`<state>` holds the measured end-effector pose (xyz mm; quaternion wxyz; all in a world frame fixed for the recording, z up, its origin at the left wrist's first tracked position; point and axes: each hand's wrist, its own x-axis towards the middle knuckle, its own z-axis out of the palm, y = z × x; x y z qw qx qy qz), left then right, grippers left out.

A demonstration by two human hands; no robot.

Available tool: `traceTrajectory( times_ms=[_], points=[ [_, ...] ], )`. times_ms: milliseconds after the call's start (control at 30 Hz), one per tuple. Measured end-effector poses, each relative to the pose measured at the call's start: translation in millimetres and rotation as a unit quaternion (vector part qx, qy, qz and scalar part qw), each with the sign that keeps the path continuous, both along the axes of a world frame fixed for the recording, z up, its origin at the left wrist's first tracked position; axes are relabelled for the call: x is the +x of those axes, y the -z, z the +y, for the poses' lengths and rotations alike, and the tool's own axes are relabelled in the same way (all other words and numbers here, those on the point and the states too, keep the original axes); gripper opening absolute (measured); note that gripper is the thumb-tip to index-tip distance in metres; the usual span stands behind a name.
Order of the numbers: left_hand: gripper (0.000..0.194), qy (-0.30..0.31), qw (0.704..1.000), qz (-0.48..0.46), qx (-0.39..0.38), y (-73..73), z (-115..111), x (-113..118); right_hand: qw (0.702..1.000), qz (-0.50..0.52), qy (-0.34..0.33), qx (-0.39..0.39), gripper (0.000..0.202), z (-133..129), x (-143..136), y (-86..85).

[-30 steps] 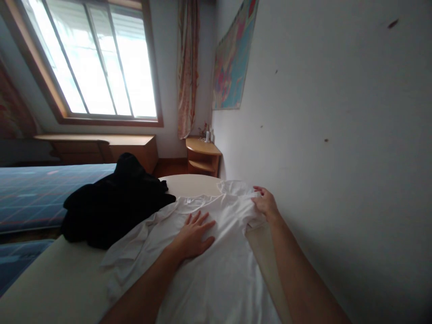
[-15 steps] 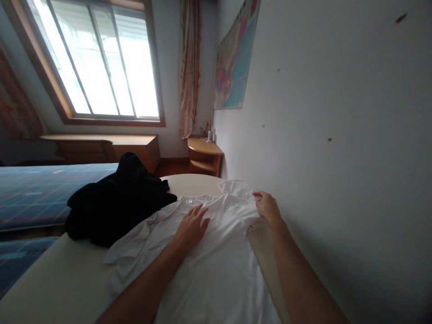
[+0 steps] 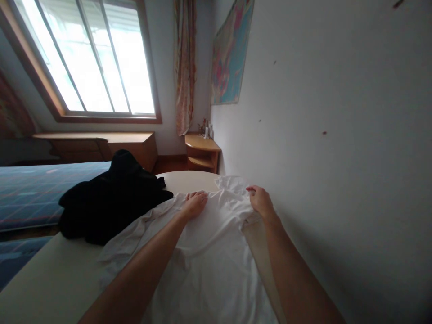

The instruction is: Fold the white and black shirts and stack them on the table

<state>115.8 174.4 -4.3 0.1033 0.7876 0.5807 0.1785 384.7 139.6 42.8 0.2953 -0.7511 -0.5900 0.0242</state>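
A white T-shirt point(image 3: 212, 252) lies spread over a pale, round-ended table point(image 3: 50, 283), its collar end away from me. My left hand point(image 3: 195, 204) rests flat on the shirt near the neckline, fingers stretched forward and palm down. At the right shoulder, my right hand point(image 3: 261, 201) pinches the sleeve's cloth between thumb and fingers. Some crumpled white cloth point(image 3: 231, 182) lies just beyond the right hand. Soft wrinkles run across the shirt's chest, and my left forearm covers part of its left side.
A heap of black cloth point(image 3: 114, 202) lies on the table's left side. Blue checked mattresses point(image 3: 50, 189) are beyond it at left. The white wall point(image 3: 337, 180) runs close along the right. A small corner shelf point(image 3: 202, 143) and a low wooden desk point(image 3: 131, 139) stand farther back.
My left hand has slid forward over the shirt to the neckline, its fingers now closer together. The right hand keeps its pinch on the sleeve. The view has shifted slightly.
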Motion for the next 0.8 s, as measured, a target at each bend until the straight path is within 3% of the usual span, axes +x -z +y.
traceTrajectory(
  times_ms=[267,467,667,733,800],
  points=[
    [0.044,-0.022,1.0,0.011,0.014,-0.9,9,-5,1.0,-0.002,0.009,0.001,0.039,2,4,6.3],
    [0.049,-0.006,0.998,0.033,0.057,-0.7,-1,0,1.0,-0.002,0.014,0.003,0.046,7,8,10.3],
    [0.05,0.11,0.99,0.062,0.062,-1.9,-18,18,0.998,0.022,0.035,-0.043,0.069,9,10,11.9],
    [0.052,0.118,0.989,0.071,0.051,-1.4,-22,25,0.996,0.032,0.031,-0.083,0.083,9,12,10.1],
    [0.053,0.104,0.991,0.073,0.051,-1.9,-26,31,0.993,0.034,0.012,-0.113,0.083,8,12,7.0]
  ],
)
